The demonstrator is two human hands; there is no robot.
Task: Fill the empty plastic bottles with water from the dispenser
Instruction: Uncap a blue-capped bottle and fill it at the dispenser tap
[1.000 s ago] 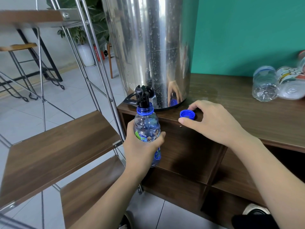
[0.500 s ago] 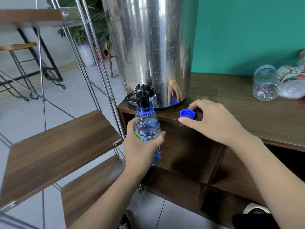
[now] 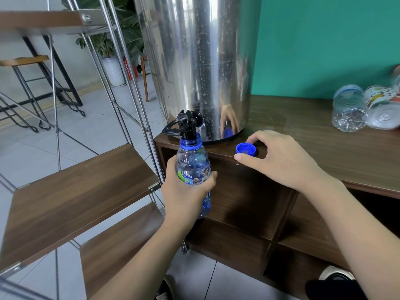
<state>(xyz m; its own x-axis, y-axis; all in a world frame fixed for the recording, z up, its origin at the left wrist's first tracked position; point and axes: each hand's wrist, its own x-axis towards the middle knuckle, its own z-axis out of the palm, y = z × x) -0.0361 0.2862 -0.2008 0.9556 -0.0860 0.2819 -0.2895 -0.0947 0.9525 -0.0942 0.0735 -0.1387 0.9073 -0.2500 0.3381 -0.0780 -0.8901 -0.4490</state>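
Observation:
A tall steel water dispenser [image 3: 194,68] stands on the left end of a dark wooden cabinet [image 3: 307,148]. Its black tap [image 3: 186,124] pokes over the cabinet edge. My left hand [image 3: 184,191] grips a blue-tinted plastic bottle [image 3: 192,167] upright, its open neck right under the tap spout. How much water is in it I cannot tell. The bottle's blue cap [image 3: 246,149] lies on the cabinet top. My right hand [image 3: 279,159] rests there with thumb and forefinger curved round the cap, touching its sides.
Two clear plastic bottles [image 3: 348,111] [image 3: 383,111] lie on their sides at the cabinet's far right, by the teal wall. A metal-framed rack with wooden shelves [image 3: 75,191] stands close on the left. Stools and a potted plant are farther back.

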